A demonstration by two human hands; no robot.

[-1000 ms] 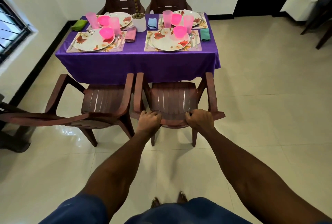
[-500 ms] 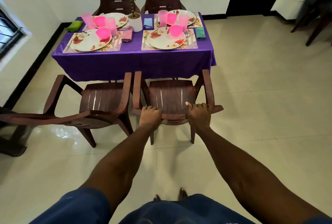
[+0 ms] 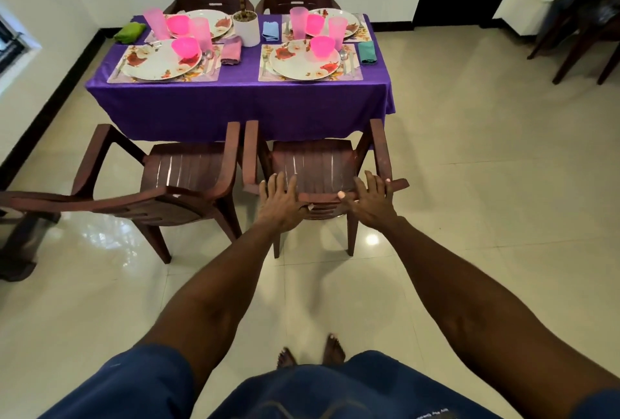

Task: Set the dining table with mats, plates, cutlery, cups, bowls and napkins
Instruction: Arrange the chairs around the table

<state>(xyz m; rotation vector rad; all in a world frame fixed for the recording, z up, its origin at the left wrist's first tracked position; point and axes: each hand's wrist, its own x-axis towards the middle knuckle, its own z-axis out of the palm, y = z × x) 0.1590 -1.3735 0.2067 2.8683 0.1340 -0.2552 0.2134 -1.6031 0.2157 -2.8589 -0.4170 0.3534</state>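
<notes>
Both hands (image 3: 281, 203) touch chair (image 3: 315, 167); shirt print (image 3: 432, 413) seems illegible.

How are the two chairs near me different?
The right chair faces the table squarely; the left chair is turned askew. The left hand and right hand lie flat with straight fingers on the right chair's back; nothing touches the left chair. Both are brown, slatted, with armrests.

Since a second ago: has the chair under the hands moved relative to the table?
Yes. The near right chair has slid forward toward the purple-clothed table; its armrest fronts now reach the cloth's hem. Both hands, left and right, have opened flat.
</notes>
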